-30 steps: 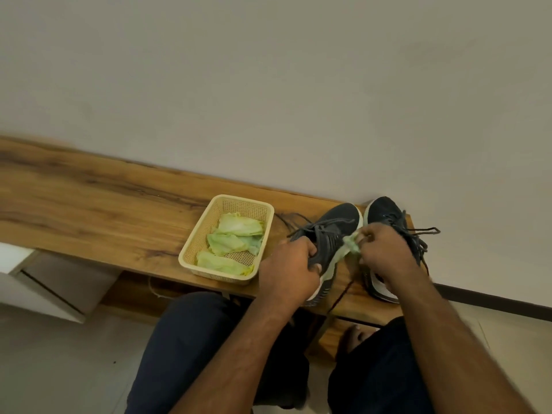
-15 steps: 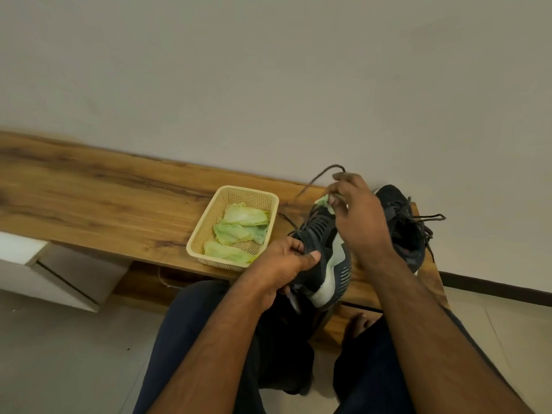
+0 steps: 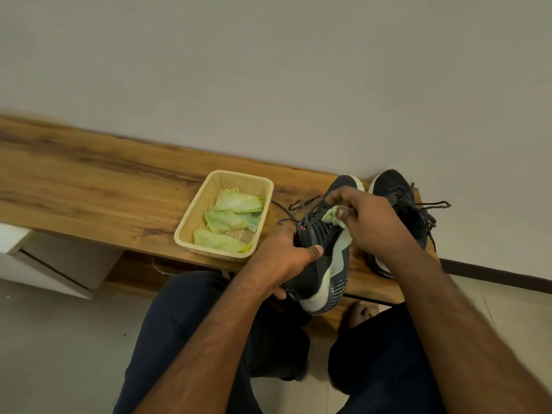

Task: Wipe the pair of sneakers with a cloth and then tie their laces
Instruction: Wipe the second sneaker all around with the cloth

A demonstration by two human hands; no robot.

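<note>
Wooden bench [image 3: 89,186] along the wall; dark sneaker [image 3: 321,258] tipped on its side at the near edge, long axis running from heel near the person to toe toward the wall. Left hand [image 3: 283,258] grips the heel and collar. Right hand [image 3: 367,222] pinches a green cloth [image 3: 334,216] against the upper, mid-shoe — toe lies beyond it. Second sneaker [image 3: 397,204] stands just right, laces [image 3: 430,204] loose. Basket [image 3: 191,228] of spare cloths to the left.
</note>
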